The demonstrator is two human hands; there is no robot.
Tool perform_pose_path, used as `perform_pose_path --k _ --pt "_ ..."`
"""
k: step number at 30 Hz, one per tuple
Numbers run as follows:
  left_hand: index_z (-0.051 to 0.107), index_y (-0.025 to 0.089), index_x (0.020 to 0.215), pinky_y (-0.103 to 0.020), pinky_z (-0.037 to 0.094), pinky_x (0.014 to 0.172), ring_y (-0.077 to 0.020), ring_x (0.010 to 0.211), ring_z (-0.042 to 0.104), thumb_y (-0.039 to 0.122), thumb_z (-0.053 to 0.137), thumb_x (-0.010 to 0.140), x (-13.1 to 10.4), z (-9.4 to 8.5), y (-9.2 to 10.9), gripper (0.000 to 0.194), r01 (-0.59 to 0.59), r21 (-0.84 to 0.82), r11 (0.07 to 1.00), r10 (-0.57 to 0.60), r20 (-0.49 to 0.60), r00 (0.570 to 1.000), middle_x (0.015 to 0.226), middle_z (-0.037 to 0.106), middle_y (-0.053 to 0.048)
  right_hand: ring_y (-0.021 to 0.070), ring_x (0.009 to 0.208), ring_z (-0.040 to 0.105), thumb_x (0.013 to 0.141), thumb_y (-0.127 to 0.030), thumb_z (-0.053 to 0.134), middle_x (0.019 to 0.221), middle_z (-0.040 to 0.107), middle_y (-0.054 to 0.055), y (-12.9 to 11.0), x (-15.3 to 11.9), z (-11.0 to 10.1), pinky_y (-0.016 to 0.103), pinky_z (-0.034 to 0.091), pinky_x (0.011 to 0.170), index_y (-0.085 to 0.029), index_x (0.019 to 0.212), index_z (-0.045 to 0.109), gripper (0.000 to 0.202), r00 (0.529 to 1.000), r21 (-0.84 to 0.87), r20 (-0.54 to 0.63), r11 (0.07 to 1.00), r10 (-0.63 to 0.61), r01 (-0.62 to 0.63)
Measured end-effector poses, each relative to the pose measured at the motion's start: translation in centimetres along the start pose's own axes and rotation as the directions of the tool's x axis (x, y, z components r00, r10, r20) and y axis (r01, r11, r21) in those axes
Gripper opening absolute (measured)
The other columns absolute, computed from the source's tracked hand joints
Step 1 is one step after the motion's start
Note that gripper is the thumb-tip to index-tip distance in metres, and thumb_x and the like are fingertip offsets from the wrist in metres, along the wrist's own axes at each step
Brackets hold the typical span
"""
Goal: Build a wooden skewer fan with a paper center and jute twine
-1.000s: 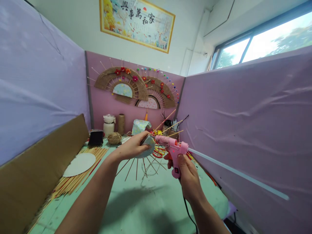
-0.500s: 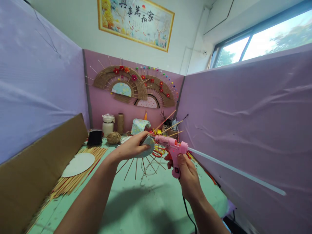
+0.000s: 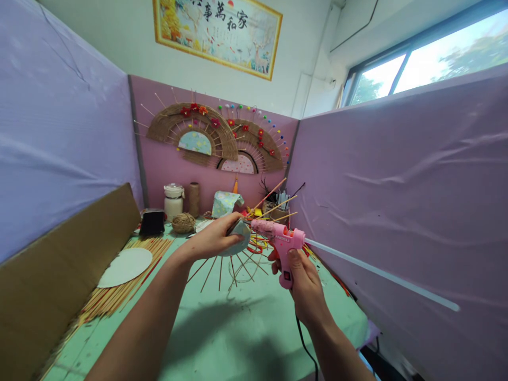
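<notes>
Nearby, the pink glue gun [image 3: 280, 238] meets the disc's edge [image 3: 246, 233].

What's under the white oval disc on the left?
Thin wooden sticks show past the edge of the white oval disc, some with red on them. Whatever lies beneath its middle is covered, so I can't tell.

Green-covered table [image 3: 206, 328], cluttered along its far edge

Sticks [image 3: 107, 299] lie at the left edge under a white oval [image 3: 126, 268]; twine ball [image 3: 183, 223], lidded jar [image 3: 173, 202] and dark box [image 3: 152, 223] stand near the far-left corner.
</notes>
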State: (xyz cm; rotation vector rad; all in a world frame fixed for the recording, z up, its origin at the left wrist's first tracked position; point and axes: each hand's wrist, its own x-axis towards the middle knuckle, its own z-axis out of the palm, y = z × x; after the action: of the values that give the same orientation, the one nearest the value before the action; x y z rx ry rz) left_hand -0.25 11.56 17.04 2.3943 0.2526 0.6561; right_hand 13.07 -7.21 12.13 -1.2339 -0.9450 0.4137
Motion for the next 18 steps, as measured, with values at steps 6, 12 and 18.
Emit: perform_pose_path --k 6,12,18 --pt "0.055 0.020 0.102 -0.035 0.047 0.084 -0.0209 0.094 0.058 0.024 0.054 0.077 -0.03 -0.06 0.18 0.026 0.015 0.011 1.000 -0.015 0.007 1.000 0.104 0.063 -0.005 0.0131 0.059 0.049 0.090 -0.061 0.046 0.069 0.060 0.004 -0.27 0.03 0.14 0.024 0.036 0.050 -0.016 0.084 0.067 0.050 1.000 -0.007 -0.009 1.000 0.002 -0.002" --pt "0.055 0.020 0.100 -0.034 0.047 0.085 -0.0205 0.095 0.058 0.025 0.053 0.077 -0.04 -0.05 0.11 0.024 0.012 0.000 1.000 -0.012 0.009 1.000 0.104 0.062 -0.005 0.0130 0.059 0.048 0.091 -0.060 0.046 0.069 0.060 0.004 -0.11 0.02 0.01 0.024 0.037 0.050 -0.017 0.083 0.067 0.049 1.000 -0.005 -0.010 1.000 0.003 -0.003" --pt "0.054 0.020 0.100 -0.034 0.047 0.085 -0.0205 0.095 0.058 0.024 0.054 0.077 -0.01 -0.04 -0.10 0.023 0.008 -0.019 1.000 -0.008 0.013 1.000 0.105 0.063 -0.005 0.0137 0.060 0.049 0.091 -0.061 0.045 0.069 0.059 0.003 0.00 -0.01 -0.07 0.024 0.037 0.051 -0.017 0.083 0.067 0.049 1.000 -0.017 -0.010 1.000 0.002 -0.002"
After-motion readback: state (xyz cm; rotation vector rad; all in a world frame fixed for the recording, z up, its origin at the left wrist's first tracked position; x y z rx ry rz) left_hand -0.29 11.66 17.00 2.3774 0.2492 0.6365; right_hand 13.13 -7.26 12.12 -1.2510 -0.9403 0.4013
